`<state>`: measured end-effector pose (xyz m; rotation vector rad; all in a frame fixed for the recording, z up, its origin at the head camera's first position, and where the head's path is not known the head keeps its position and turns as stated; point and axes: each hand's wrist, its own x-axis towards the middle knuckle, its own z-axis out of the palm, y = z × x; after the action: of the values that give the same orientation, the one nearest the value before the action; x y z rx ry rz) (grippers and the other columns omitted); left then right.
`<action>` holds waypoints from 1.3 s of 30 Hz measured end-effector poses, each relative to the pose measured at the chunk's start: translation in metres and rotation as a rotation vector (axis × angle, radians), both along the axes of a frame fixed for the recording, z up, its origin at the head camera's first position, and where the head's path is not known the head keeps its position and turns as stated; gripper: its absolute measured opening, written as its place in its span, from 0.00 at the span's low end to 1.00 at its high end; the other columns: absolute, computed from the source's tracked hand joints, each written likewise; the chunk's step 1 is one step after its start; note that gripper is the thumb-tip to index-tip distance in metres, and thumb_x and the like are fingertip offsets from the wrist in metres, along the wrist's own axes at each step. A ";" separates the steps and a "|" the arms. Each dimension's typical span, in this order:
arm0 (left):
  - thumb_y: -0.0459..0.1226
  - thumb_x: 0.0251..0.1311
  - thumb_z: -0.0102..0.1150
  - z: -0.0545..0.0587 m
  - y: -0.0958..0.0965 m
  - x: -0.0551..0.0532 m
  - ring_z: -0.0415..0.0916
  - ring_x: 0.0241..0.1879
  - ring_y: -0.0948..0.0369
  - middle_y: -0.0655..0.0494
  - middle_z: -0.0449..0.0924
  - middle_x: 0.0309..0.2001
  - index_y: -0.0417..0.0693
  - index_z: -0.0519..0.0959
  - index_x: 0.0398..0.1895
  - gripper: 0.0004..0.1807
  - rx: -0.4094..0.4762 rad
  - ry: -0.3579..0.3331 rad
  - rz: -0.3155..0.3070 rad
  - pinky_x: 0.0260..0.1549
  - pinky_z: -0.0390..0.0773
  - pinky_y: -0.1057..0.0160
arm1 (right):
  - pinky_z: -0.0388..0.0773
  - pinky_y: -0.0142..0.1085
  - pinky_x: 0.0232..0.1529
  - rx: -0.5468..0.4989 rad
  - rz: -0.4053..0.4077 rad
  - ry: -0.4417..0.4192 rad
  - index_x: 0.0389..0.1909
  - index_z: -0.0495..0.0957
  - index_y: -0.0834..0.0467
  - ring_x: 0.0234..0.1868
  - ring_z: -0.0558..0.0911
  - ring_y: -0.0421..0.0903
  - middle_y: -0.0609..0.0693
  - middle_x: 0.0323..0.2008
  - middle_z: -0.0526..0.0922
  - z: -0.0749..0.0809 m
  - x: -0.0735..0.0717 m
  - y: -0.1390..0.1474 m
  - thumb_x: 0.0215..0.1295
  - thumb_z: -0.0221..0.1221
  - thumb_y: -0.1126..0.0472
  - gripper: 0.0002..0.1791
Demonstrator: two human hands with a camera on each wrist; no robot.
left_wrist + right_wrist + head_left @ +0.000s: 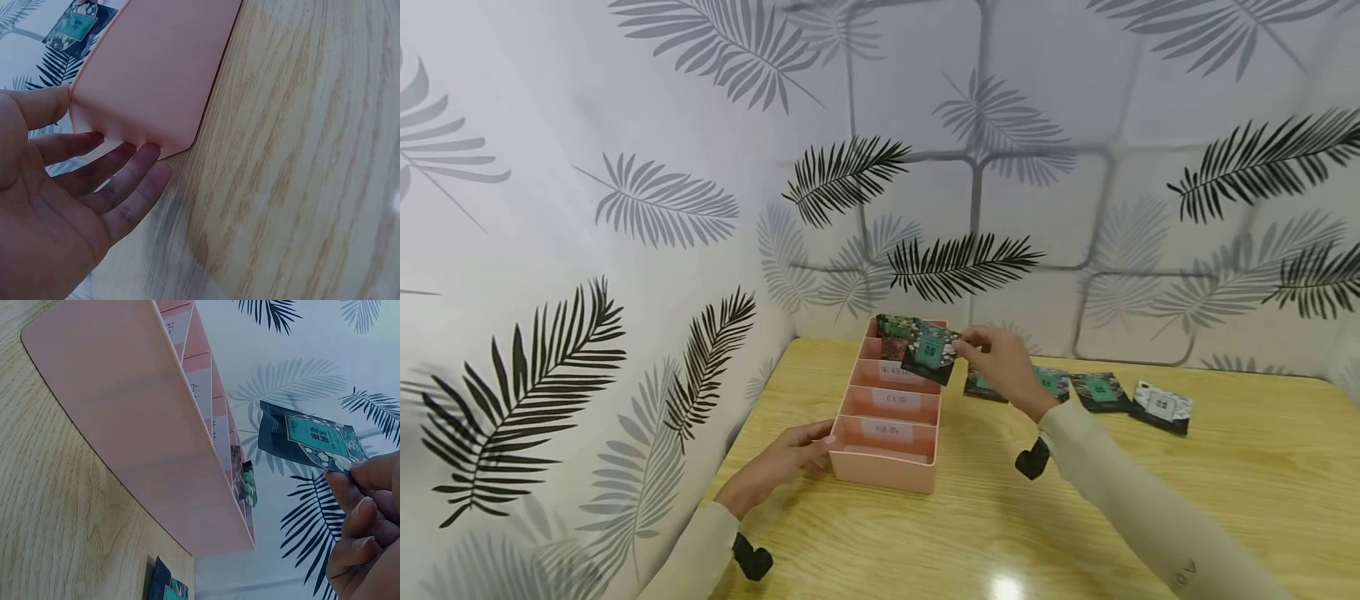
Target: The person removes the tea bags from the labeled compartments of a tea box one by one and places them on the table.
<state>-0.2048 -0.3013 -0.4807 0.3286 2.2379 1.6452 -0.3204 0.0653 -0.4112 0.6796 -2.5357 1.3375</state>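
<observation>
Filling of the pink box (883, 475) looks partway along, judging by its compartments. At the far end, a green sachet (897, 326) stands in the last one and a dark red sachet (894, 348) in the next. The two nearest compartments show paper labels (887, 430) and no sachet; the middle one is partly hidden, so its contents cannot be fully told.

The right hand (1003, 367) pinches a black-and-teal sachet (931, 352) by its edge between thumb and forefinger, the other fingers curled in. That sachet hangs tilted over the box, clear of the rim and not yet placed. The left hand (786, 462) grips the near left corner, thumb at the rim and fingertips against the outer wall, seemingly to steady it.

Four loose sachets (1101, 390) lie on the tabletop (1240, 483) right of the box, probably what is left to handle.
</observation>
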 end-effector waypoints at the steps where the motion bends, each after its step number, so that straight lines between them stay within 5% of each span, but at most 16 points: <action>1: 0.48 0.81 0.48 0.000 0.000 0.000 0.73 0.63 0.51 0.41 0.60 0.77 0.41 0.57 0.81 0.34 -0.001 -0.002 0.001 0.57 0.78 0.46 | 0.79 0.48 0.43 -0.003 -0.003 -0.005 0.52 0.85 0.58 0.41 0.81 0.49 0.53 0.46 0.87 0.000 0.001 0.003 0.77 0.60 0.53 0.14; 9: 0.48 0.81 0.48 0.000 0.000 0.000 0.75 0.62 0.49 0.39 0.60 0.77 0.40 0.56 0.81 0.34 0.007 -0.004 -0.013 0.57 0.78 0.44 | 0.82 0.49 0.41 -0.039 -0.026 -0.028 0.50 0.85 0.59 0.42 0.83 0.51 0.54 0.46 0.87 -0.001 0.005 0.024 0.76 0.61 0.54 0.13; 17: 0.48 0.80 0.49 0.001 0.002 -0.003 0.75 0.62 0.51 0.39 0.59 0.77 0.40 0.56 0.81 0.35 0.016 -0.013 -0.015 0.58 0.78 0.46 | 0.81 0.52 0.50 -0.041 -0.034 -0.095 0.53 0.84 0.57 0.48 0.84 0.52 0.54 0.48 0.86 -0.007 0.012 0.046 0.77 0.60 0.50 0.16; 26: 0.48 0.81 0.49 -0.001 0.002 -0.002 0.76 0.60 0.51 0.40 0.61 0.76 0.42 0.57 0.81 0.34 0.011 -0.012 -0.003 0.56 0.79 0.46 | 0.79 0.42 0.27 -0.039 -0.038 -0.121 0.51 0.85 0.59 0.33 0.81 0.50 0.55 0.43 0.87 -0.016 0.017 0.062 0.76 0.61 0.52 0.15; 39: 0.49 0.80 0.50 -0.001 0.005 -0.001 0.77 0.60 0.50 0.39 0.61 0.76 0.42 0.57 0.81 0.35 -0.002 -0.024 0.012 0.54 0.81 0.49 | 0.83 0.50 0.46 0.053 -0.067 -0.131 0.51 0.86 0.56 0.46 0.85 0.50 0.51 0.46 0.87 -0.037 0.024 0.076 0.76 0.61 0.52 0.14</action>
<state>-0.2055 -0.2962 -0.4813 0.2944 2.2282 1.6440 -0.2960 0.1410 -0.4481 0.5277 -2.6795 1.3373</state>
